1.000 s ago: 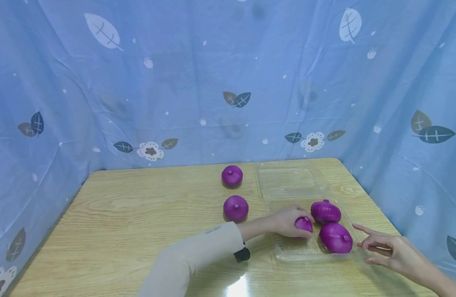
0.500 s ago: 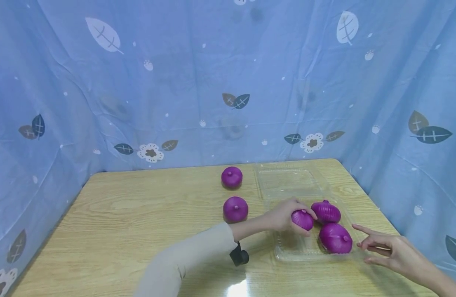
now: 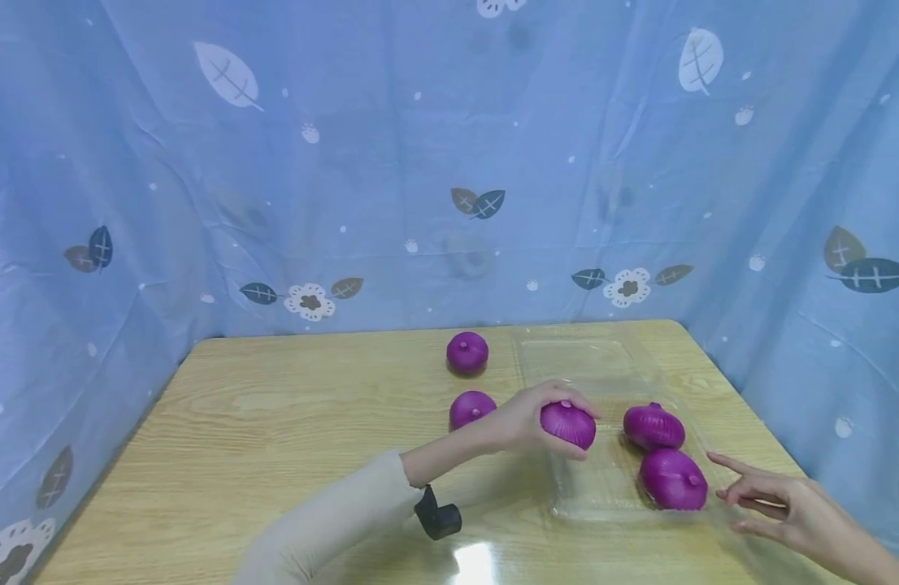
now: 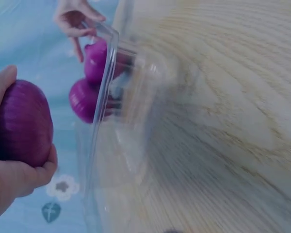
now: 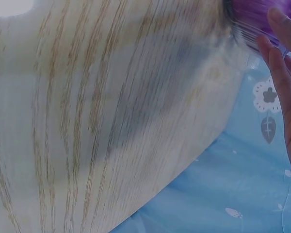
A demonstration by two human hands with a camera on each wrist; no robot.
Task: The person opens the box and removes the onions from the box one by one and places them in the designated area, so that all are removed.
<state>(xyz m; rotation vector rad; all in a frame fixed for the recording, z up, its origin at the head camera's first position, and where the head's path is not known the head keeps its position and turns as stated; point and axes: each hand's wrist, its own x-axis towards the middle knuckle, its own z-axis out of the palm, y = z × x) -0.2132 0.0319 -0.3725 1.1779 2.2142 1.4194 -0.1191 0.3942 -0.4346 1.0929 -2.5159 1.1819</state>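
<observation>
My left hand (image 3: 526, 418) grips a purple onion (image 3: 569, 424), thumb and fingers round its sides, raised over the left edge of the clear plastic container (image 3: 584, 487). That same onion (image 4: 23, 124) shows at the left of the left wrist view. Inside the container's right half sit two more onions, one behind (image 3: 653, 426) and one in front (image 3: 674, 481). My right hand (image 3: 801, 508) is at the container's right side, its fingers loosely spread by the wall. In the right wrist view its fingers (image 5: 281, 80) lie at the clear wall; whether they press on it I cannot tell.
Left of the container, two onions stand on the wooden table (image 3: 288, 422): a far one (image 3: 467, 353) and a nearer one (image 3: 471, 409), partly hidden by my left wrist. The container's open lid (image 3: 577, 357) lies flat behind it. A blue patterned curtain (image 3: 391, 162) surrounds the table.
My left hand has lifted the onion out of the container's left part and carried it up and leftward. The right hand has stayed by the container's right side.
</observation>
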